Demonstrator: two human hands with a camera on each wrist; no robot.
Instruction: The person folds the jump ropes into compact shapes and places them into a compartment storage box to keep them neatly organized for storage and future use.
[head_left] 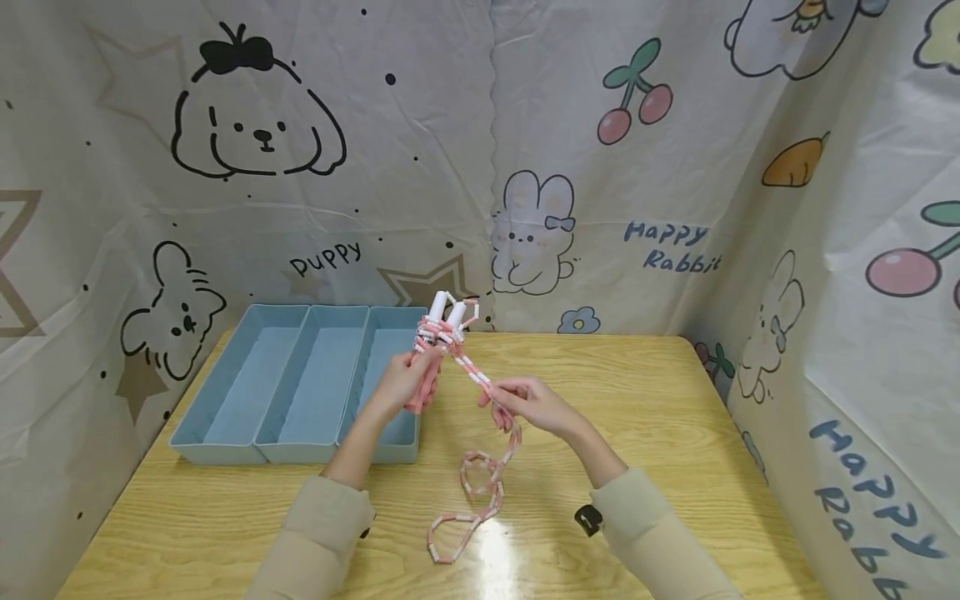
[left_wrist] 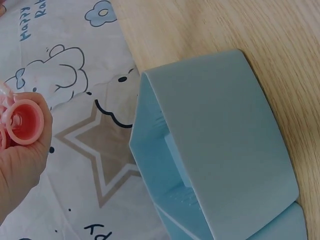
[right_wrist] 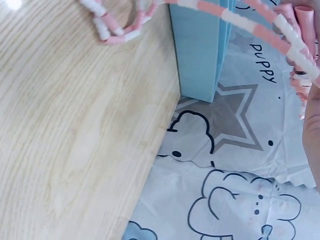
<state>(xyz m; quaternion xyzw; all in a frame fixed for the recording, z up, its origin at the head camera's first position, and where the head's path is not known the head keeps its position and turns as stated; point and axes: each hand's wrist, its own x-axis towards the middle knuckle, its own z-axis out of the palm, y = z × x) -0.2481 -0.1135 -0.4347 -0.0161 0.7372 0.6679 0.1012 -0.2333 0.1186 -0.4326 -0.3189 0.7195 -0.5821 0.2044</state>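
A beaded jump rope in pink and white has its two handles [head_left: 437, 307] side by side in my left hand [head_left: 405, 382]. Several turns of the rope are wound round the handles just above that hand. In the left wrist view the pink hollow handle ends [left_wrist: 27, 122] poke out of the grip. My right hand [head_left: 535, 405] pinches the rope's doubled strand [head_left: 472, 372] to the right of the handles. Below it the loose rope [head_left: 453, 518] hangs down and trails in loops onto the table. The right wrist view shows the beaded strand [right_wrist: 240, 21] passing toward the hand's edge [right_wrist: 312, 132].
A light blue bin with three compartments [head_left: 300, 454] stands at the left of the wooden table [head_left: 600, 375], partly behind my left arm. A printed cloth [head_left: 420, 167] hangs behind the table and along its sides.
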